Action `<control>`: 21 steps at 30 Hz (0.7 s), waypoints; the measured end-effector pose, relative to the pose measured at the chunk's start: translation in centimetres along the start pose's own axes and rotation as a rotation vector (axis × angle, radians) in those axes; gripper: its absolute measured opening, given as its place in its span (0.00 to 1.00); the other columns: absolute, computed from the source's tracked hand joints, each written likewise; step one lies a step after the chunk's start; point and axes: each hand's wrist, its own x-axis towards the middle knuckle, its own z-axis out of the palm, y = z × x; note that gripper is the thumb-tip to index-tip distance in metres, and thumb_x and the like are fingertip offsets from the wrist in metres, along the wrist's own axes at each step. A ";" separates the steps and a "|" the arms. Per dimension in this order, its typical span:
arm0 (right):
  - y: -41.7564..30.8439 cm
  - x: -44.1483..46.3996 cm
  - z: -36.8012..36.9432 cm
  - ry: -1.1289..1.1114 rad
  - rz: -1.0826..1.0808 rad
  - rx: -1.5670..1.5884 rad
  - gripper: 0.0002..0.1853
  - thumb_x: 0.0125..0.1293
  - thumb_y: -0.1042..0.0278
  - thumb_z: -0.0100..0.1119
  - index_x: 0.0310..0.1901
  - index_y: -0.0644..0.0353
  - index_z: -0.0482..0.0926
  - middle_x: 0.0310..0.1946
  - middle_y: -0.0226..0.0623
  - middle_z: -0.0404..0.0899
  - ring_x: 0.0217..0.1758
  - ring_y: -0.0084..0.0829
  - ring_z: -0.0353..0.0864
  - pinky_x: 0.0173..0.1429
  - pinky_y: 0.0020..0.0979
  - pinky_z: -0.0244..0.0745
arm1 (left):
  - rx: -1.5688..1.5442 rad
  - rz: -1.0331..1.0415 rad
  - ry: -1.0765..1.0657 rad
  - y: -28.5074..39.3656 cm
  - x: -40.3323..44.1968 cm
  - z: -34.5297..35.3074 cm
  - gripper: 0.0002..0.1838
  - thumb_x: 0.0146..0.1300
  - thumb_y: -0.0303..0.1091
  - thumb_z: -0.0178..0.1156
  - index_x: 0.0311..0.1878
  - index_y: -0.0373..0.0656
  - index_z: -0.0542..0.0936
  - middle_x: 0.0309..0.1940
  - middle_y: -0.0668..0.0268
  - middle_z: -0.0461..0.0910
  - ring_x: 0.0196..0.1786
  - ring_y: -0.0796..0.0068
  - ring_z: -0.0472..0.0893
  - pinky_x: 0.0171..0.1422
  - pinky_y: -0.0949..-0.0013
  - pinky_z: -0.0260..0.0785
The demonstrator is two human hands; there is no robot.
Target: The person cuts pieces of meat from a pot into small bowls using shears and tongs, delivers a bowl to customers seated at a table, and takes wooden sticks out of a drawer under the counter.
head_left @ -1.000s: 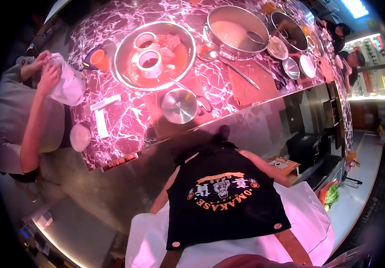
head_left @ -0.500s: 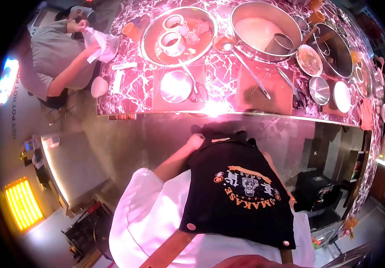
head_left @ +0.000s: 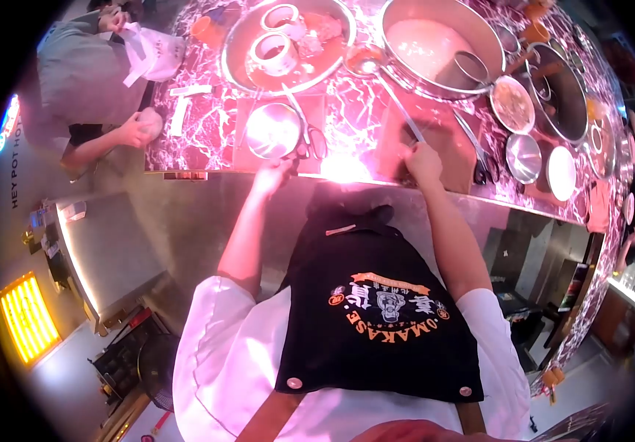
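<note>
My left hand (head_left: 273, 175) is at the near rim of a shiny metal bowl (head_left: 271, 131), its fingers closed on the edge. The bowl sits on a board, with scissors (head_left: 314, 138) just right of it. My right hand (head_left: 422, 160) is closed around the handle end of a long ladle (head_left: 398, 104). The ladle's head rests at the back, between a wide metal basin (head_left: 230, 68) and a large pot (head_left: 472, 92) of pale liquid. In the basin, two white rings stand in reddish liquid with some chunks.
A second board (head_left: 446, 151) lies under my right hand, with dark-handled tongs or scissors (head_left: 482, 158) at its right. Further right are a food bowl (head_left: 513, 104), a metal bowl (head_left: 524, 158), a white bowl (head_left: 560, 173) and a dark pot (head_left: 579, 125). At left, another person holds a white bag (head_left: 156, 55).
Both my hands have come up from my apron to the counter, left to the metal bowl, right onto the ladle handle. The other person's one hand has lowered to the counter's corner.
</note>
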 end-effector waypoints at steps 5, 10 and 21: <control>1.6 2.9 3.8 0.026 0.061 0.036 0.18 0.56 0.54 0.56 0.32 0.65 0.81 0.25 0.46 0.82 0.30 0.43 0.83 0.37 0.39 0.75 | 0.050 0.202 0.498 -4.3 3.8 -8.2 0.12 0.66 0.39 0.57 0.33 0.39 0.80 0.22 0.67 0.76 0.24 0.78 0.73 0.30 0.72 0.66; 0.2 -4.0 0.3 -0.431 0.338 0.828 0.09 0.64 0.71 0.49 0.25 0.58 0.72 0.15 0.32 0.71 0.15 0.21 0.67 0.17 0.21 0.55 | 0.550 0.640 0.836 -1.0 5.0 -9.5 0.11 0.61 0.32 0.59 0.46 0.44 0.80 0.42 0.58 0.78 0.50 0.56 0.75 0.55 0.58 0.66; -26.9 15.3 -4.2 -0.201 -0.255 0.135 0.14 0.69 0.62 0.49 0.31 0.63 0.75 0.16 0.29 0.69 0.18 0.22 0.67 0.25 0.30 0.63 | 0.668 0.681 0.751 -0.9 8.0 -9.0 0.16 0.61 0.34 0.56 0.52 0.44 0.79 0.53 0.58 0.75 0.58 0.54 0.71 0.61 0.52 0.60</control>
